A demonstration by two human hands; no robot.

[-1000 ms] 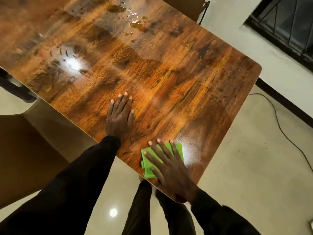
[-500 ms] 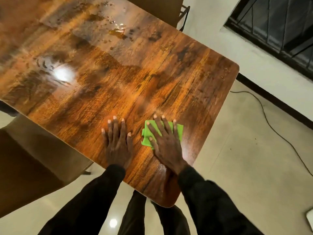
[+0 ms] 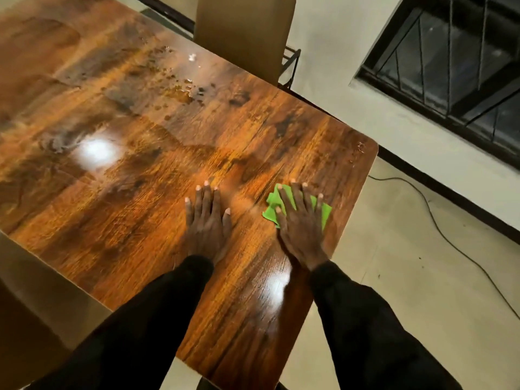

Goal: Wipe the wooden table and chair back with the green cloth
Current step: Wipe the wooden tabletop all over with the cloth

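Right hand (image 3: 301, 229), fingers (image 3: 285, 197) spread flat, presses the green cloth (image 3: 325, 212) onto the wooden bench (image 3: 140, 192) near its right edge; left hand (image 3: 206, 220) rests open beside it.

No readable text or numbers on table (image 3: 135, 220), green cloth (image 3: 325, 213); blur may hide small print.

Desk (image 3: 140, 220), wooden: one. Green cloth (image 3: 271, 211): one. My hands: two, the left hand (image 3: 206, 223) and the right hand (image 3: 302, 232). Chairs I can see: two, far chair (image 3: 242, 32) and left chair (image 3: 33, 299). Window (image 3: 455, 60): one. Floor cable (image 3: 434, 220): one.
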